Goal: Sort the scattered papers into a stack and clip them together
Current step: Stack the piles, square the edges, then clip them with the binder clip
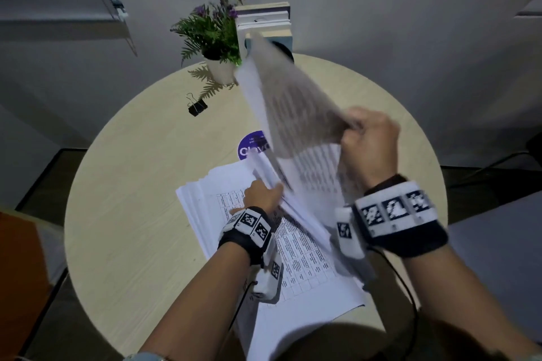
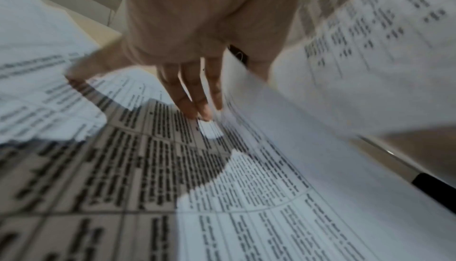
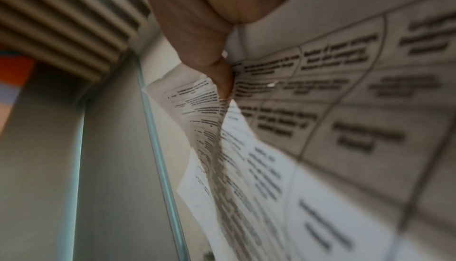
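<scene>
Papers (image 1: 296, 114) in both hands

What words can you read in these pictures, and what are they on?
"Clov": white letters on the purple round sticker on the table; the lifted sheets hide the rest, and the small line above is too blurred to read.
Printed tables on the papers: too small and blurred to read in all three views.
Black-and-white square codes on the wristbands: patterns, not words.
</scene>
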### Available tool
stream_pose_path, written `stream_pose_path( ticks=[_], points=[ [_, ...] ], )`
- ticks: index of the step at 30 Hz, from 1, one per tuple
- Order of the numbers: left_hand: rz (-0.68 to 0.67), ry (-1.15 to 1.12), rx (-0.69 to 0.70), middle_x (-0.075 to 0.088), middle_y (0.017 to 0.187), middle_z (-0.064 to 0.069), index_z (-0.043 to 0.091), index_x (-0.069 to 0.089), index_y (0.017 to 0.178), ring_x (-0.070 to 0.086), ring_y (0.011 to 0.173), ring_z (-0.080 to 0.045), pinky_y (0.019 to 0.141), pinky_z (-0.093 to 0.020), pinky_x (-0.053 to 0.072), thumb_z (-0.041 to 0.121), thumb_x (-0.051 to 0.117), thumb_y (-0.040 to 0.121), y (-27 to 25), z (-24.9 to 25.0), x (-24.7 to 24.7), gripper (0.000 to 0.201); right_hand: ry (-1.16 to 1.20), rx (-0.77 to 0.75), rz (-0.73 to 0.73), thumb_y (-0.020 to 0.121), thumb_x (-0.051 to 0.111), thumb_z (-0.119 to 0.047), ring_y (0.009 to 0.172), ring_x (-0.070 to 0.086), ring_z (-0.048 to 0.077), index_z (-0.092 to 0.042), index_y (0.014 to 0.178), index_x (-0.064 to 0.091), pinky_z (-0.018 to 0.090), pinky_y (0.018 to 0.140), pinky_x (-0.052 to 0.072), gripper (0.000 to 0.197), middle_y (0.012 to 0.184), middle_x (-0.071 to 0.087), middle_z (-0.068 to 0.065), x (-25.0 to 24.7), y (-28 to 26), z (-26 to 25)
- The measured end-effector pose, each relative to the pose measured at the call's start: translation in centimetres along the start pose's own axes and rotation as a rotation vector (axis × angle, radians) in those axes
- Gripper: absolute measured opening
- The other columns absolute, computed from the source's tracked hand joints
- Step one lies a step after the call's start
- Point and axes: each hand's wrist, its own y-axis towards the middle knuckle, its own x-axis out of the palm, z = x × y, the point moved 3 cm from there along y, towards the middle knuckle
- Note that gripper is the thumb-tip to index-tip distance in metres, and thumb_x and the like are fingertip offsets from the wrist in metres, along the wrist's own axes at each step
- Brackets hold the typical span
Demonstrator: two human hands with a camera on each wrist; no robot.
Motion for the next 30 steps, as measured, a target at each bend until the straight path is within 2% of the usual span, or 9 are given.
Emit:
stream_pose_path(
  ticks=[2, 4, 7, 10, 13, 17, 21, 27, 30],
  points=[
    [-0.117, -0.02, 0.1, 0.055, 0.129, -0.014, 0.004, 0.051, 0.124, 0.054, 0.112, -0.027, 0.087, -0.028, 0.04, 0.042, 0.049, 0.093, -0.6, 0.0, 0.2, 0.05, 0.096, -0.008, 0.101, 0.068, 0.042, -0.004, 0.053, 0.038, 0.027, -0.007, 0.054, 0.048, 0.032, 0.051, 0.032, 0.015, 0.055, 0.04, 0.021, -2.1, 2.0, -0.8],
    [-0.2, -0.01, 0.107, 0.048, 0.138, -0.012, 0.007, 0.045, 0.132, 0.048, 0.124, -0.027, 0.094, -0.031, 0.04, 0.052, 0.045, 0.09, -0.8, -0.9, -0.2, 0.062, 0.204, 0.069, 0.116, 0.081, 0.052, -0.01, 0.057, 0.041, 0.022, -0.007, 0.061, 0.055, 0.032, 0.055, 0.037, 0.02, 0.058, 0.045, 0.012, -2.5, 3.0, -0.3],
    [-0.026, 0.141, -0.021, 0.048, 0.129, -0.02, 0.009, 0.051, 0.119, 0.042, 0.13, -0.035, 0.108, -0.049, 0.033, 0.069, 0.047, 0.076, -0.4, -3.8, -2.3, 0.074, 0.261, 0.203, 0.013, 0.086, 0.059, -0.017, 0.075, 0.062, 0.03, 0.004, 0.088, 0.063, 0.043, 0.073, 0.052, 0.021, 0.081, 0.066, 0.016, -0.9, 2.2, 1.5],
    [0.247, 0.093, -0.289, 0.01, 0.154, -0.018, 0.008, 0.016, 0.146, 0.01, 0.143, -0.033, 0.115, -0.05, 0.014, 0.036, 0.062, 0.084, -1.4, -7.3, -5.1, 0.082, 0.243, 0.345, -0.232, 0.087, 0.06, -0.012, 0.07, 0.059, 0.022, -0.008, 0.095, 0.063, 0.024, 0.063, 0.051, 0.009, 0.075, 0.062, 0.006, 2.6, -0.9, 4.0],
    [0.271, -0.183, -0.344, 0.008, 0.152, -0.022, 0.003, 0.0, 0.147, 0.016, 0.14, -0.038, 0.114, -0.047, 0.021, 0.013, 0.058, 0.088, -2.0, -9.2, -5.7, 0.084, 0.054, 0.52, -0.449, 0.087, 0.061, -0.013, 0.064, 0.052, 0.019, -0.007, 0.092, 0.06, 0.018, 0.045, 0.039, 0.008, 0.066, 0.054, 0.003, 6.2, -4.3, 7.7],
    [0.3, -0.39, -0.353, 0.012, 0.154, -0.02, -0.002, 0.005, 0.146, 0.024, 0.14, -0.037, 0.113, -0.043, 0.026, 0.016, 0.041, 0.097, -1.3, -9.7, -5.4, 0.064, -0.2, 0.621, -0.502, 0.082, 0.067, -0.028, 0.099, 0.054, 0.031, 0.0, 0.114, 0.056, 0.036, 0.083, 0.047, 0.044, 0.111, 0.056, 0.016, 9.0, -7.3, 10.8],
    [0.245, -0.369, -0.296, 0.015, 0.155, -0.016, 0.003, 0.009, 0.147, 0.022, 0.141, -0.036, 0.114, -0.044, 0.025, 0.032, 0.035, 0.099, -0.9, -8.2, -4.8, 0.062, -0.365, 0.407, -0.654, 0.085, 0.06, -0.041, 0.129, 0.027, 0.029, -0.017, 0.127, 0.048, 0.041, 0.105, 0.025, 0.051, 0.145, 0.031, 0.003, 10.4, -9.3, 10.2],
    [0.117, -0.227, -0.272, 0.006, 0.154, -0.014, 0.011, 0.002, 0.149, 0.012, 0.142, -0.035, 0.112, -0.045, 0.023, 0.045, 0.045, 0.093, -0.9, -6.9, -4.2, 0.078, -0.255, 0.567, -0.389, 0.073, 0.072, -0.043, 0.129, 0.03, 0.031, -0.018, 0.139, 0.026, 0.046, 0.106, 0.026, 0.084, 0.146, 0.03, 0.005, 9.2, -8.8, 12.1],
    [0.089, -0.381, -0.374, 0.027, 0.147, -0.016, -0.002, 0.018, 0.143, 0.035, 0.133, -0.037, 0.101, -0.042, 0.04, 0.039, 0.061, 0.085, -0.1, -7.7, -3.5, 0.083, -0.16, 0.686, -0.496, 0.075, 0.071, -0.039, 0.097, 0.056, 0.03, -0.004, 0.122, 0.048, 0.041, 0.083, 0.048, 0.062, 0.113, 0.056, 0.015, 9.3, -8.9, 13.2]
  ],
)
